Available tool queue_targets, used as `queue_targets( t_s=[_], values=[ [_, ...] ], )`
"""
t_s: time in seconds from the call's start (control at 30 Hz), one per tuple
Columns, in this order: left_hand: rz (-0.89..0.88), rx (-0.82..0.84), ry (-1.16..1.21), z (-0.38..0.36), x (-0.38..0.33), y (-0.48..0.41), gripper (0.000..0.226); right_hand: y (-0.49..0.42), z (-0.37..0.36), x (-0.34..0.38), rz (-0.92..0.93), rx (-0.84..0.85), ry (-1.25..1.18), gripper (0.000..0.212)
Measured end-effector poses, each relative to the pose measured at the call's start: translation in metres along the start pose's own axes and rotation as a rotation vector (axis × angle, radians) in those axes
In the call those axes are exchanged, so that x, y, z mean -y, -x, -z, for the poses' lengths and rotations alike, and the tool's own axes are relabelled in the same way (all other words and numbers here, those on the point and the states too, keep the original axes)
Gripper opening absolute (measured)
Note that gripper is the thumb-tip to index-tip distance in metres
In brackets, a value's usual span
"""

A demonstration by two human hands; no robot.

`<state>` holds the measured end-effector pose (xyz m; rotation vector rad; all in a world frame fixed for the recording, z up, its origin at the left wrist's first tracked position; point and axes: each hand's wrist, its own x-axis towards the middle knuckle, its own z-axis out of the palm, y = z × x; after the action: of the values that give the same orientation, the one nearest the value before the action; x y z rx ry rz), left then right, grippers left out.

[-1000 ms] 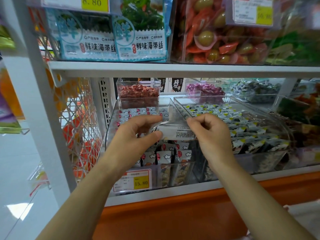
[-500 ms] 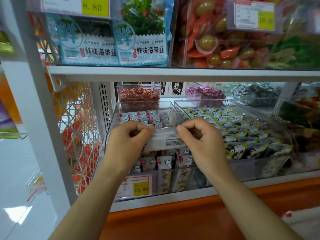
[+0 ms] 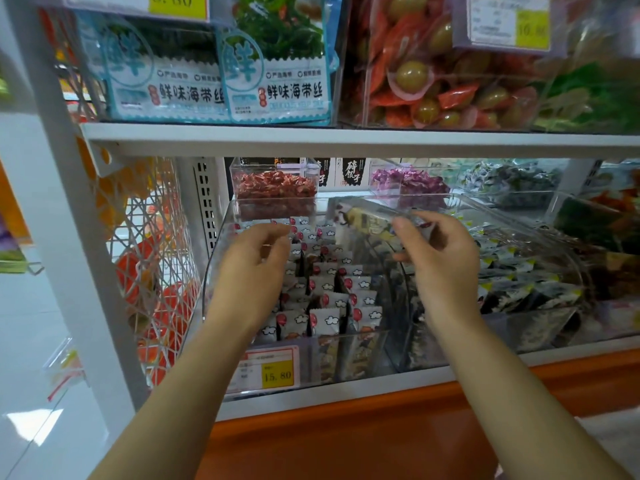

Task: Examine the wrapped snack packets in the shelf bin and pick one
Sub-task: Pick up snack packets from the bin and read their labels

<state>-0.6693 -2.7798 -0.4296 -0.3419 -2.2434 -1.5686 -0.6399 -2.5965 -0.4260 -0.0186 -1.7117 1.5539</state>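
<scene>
Thumb and curled fingers of the right hand (image 3: 441, 261) pinch a snack packet (image 3: 369, 216) above the shelf bin (image 3: 212, 278), at two o'clock from the loosely curled, empty left hand (image 3: 254, 265); best hold it lightly by the edge and tilt its printed face to the light.
</scene>
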Motion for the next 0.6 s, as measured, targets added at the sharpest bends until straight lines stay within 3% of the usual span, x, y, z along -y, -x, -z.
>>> queue_targets(
  t_s=[0.17,0.33,0.6],
  values=[
    [-0.142,0.261,-0.433,-0.014,0.008,-0.011,0.040,-0.007,0.000,-0.011,-0.006,-0.008,0.107,0.012],
    [-0.143,0.510,-0.864,-0.037,0.014,-0.015,0.063,-0.014,-0.010,-0.012,0.155,0.002,0.306,0.024],
    [-0.139,0.501,-0.833,-0.030,0.022,-0.011,0.056,-0.036,-0.048,-0.017,0.282,0.350,0.574,0.029]
  ],
)
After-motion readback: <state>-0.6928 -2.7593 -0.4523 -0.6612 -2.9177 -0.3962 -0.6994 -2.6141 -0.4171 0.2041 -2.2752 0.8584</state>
